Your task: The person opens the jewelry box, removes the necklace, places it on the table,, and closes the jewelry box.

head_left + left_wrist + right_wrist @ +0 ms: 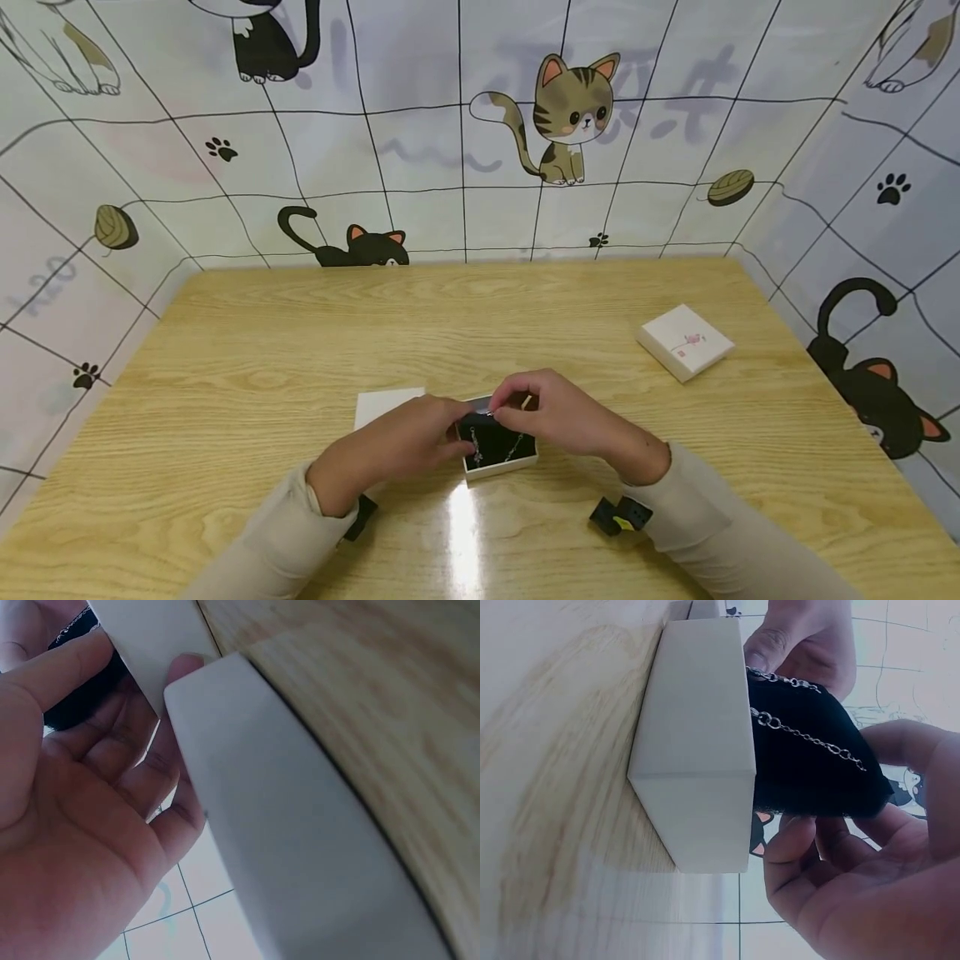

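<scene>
A small white jewelry box holds a black velvet pad, which stands raised and tilted out of it in the right wrist view. A silver chain lies across the pad's face. My right hand pinches the pad near its far edge, with fingers bent behind it in the right wrist view. From the other side my left hand grips the box, thumb on the pad beside the chain and fingers around the white wall. Part of the box is hidden behind both hands.
Partly under my left hand lies a flat white lid, close beside the box. Another white box with a pink flower print sits at the right rear of the wooden table. A cat-patterned curtain encloses the back and sides.
</scene>
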A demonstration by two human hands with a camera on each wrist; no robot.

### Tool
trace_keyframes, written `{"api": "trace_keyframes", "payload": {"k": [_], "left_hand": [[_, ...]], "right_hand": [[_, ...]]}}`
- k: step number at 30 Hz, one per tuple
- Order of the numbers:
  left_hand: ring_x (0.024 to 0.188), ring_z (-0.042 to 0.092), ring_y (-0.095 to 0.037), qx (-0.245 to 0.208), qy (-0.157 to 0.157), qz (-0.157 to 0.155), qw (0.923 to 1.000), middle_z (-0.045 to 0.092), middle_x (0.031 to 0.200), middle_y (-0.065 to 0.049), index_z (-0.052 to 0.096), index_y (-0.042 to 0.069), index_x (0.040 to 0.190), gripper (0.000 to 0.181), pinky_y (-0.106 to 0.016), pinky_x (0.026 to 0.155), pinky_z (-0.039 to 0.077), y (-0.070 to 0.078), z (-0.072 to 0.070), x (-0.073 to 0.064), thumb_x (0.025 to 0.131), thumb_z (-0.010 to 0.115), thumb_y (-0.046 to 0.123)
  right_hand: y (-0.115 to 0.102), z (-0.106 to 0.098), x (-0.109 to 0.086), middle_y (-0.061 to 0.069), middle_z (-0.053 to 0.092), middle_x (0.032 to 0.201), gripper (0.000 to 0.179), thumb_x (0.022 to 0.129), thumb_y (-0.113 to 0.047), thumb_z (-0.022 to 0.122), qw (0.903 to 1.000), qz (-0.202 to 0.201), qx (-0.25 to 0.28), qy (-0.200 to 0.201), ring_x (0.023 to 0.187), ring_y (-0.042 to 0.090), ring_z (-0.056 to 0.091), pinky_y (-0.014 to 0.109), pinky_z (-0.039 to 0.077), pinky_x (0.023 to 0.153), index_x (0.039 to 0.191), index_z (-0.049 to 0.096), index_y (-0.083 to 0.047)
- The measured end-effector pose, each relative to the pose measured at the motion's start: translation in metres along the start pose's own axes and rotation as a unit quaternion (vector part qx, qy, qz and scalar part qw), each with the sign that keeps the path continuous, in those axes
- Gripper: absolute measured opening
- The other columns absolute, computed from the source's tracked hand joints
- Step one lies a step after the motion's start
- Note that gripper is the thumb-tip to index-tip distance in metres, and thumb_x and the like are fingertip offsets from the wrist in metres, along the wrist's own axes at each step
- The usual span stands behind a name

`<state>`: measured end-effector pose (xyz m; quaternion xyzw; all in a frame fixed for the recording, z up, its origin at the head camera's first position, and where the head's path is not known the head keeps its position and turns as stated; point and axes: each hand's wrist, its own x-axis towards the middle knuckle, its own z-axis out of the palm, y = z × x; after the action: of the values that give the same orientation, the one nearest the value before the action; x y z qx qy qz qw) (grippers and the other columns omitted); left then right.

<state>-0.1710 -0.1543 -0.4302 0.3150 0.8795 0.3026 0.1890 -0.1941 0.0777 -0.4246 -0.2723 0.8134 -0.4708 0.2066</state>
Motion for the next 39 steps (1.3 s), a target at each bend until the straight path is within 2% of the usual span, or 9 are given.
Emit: {"api": "trace_keyframes", "payload": {"k": [12, 19, 24, 31, 39], "left_hand": [[0.075, 0.063, 0.002, 0.006, 0.010, 0.012, 0.9999, 0.070, 0.088, 0.012, 0.067, 0.018, 0.113, 0.020, -0.020, 0.070, 0.052, -0.0006, 0.0003, -0.0017, 0.094, 0.071, 0.019], [0.077, 0.063, -0.001, 0.017, 0.026, 0.019, 0.9993, 0.069, 0.088, 0.015, 0.066, 0.019, 0.108, 0.014, -0.021, 0.069, 0.052, 0.0000, -0.0028, -0.0029, 0.095, 0.070, 0.019], [0.079, 0.062, -0.002, 0.022, 0.034, 0.027, 0.9988, 0.068, 0.088, 0.015, 0.066, 0.018, 0.111, 0.017, -0.020, 0.069, 0.052, 0.0007, -0.0042, -0.0023, 0.095, 0.070, 0.020], [0.081, 0.064, -0.004, 0.023, 0.043, 0.015, 0.9987, 0.069, 0.093, 0.013, 0.064, 0.017, 0.112, 0.017, -0.020, 0.071, 0.053, 0.0025, -0.0051, -0.0030, 0.096, 0.068, 0.020], [0.083, 0.063, -0.005, 0.020, 0.044, 0.015, 0.9987, 0.069, 0.097, 0.013, 0.064, 0.018, 0.118, 0.022, -0.021, 0.072, 0.053, 0.0010, -0.0045, -0.0016, 0.096, 0.068, 0.020]], "right_hand": [[-0.0037, 0.0000, -0.0025, 0.000, 0.066, 0.091, 0.012, 0.098, -0.021, 0.064, 0.9999, -0.003, -0.014, 0.009, 0.081, 0.016, 0.058, 0.025, 0.049, 0.067, 0.100, 0.072, -0.013], [-0.0052, -0.0040, -0.0043, 0.001, 0.065, 0.091, 0.012, 0.097, -0.024, 0.066, 0.9998, -0.004, -0.018, -0.002, 0.083, 0.018, 0.058, 0.027, 0.049, 0.068, 0.103, 0.071, -0.014], [-0.0053, -0.0069, -0.0058, 0.002, 0.064, 0.092, 0.014, 0.094, -0.023, 0.069, 0.9998, -0.009, -0.010, -0.014, 0.085, 0.019, 0.058, 0.028, 0.050, 0.069, 0.104, 0.070, -0.014], [-0.0024, -0.0062, -0.0038, 0.003, 0.066, 0.098, 0.020, 0.092, -0.025, 0.073, 0.9994, -0.009, -0.023, -0.023, 0.090, 0.018, 0.060, 0.030, 0.052, 0.074, 0.108, 0.067, -0.015], [-0.0005, -0.0044, -0.0036, 0.001, 0.067, 0.099, 0.016, 0.095, -0.026, 0.070, 0.9988, -0.012, -0.044, -0.014, 0.090, 0.017, 0.061, 0.030, 0.052, 0.075, 0.107, 0.066, -0.017]]}}
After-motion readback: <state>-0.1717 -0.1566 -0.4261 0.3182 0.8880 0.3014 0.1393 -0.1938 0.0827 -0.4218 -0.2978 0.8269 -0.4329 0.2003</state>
